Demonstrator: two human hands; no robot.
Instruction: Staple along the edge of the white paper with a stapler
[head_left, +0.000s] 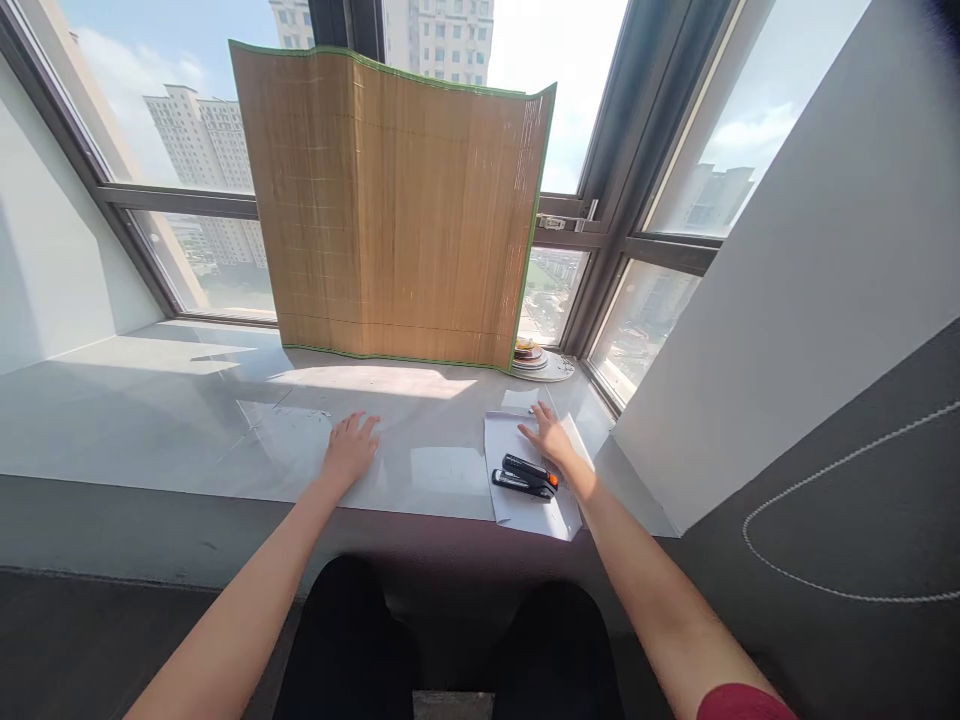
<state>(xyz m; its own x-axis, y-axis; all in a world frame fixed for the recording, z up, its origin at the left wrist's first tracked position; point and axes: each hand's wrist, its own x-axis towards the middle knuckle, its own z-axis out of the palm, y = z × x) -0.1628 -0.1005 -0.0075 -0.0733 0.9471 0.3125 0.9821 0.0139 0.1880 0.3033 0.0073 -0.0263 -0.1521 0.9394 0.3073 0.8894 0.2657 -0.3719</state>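
My left hand [352,445] lies on the pale windowsill [187,430], its fingers spread and nothing in them. To the right, my right hand [549,437] reaches over the far part of some white paper [517,430], thumb and fingers apart. A tiny dark spot shows by its fingertips, too small to name. Just below that hand, a black stapler [526,477] with an orange patch at one end rests on the paper. The near edge of the paper hangs slightly over the sill's front edge.
A bamboo mat [397,210] with green edging stands upright against the window. Several stacked plates [541,366] sit beside its lower right corner. A window latch [562,220] is above them. At the right, a beaded cord [825,455] hangs in a loop by the wall.
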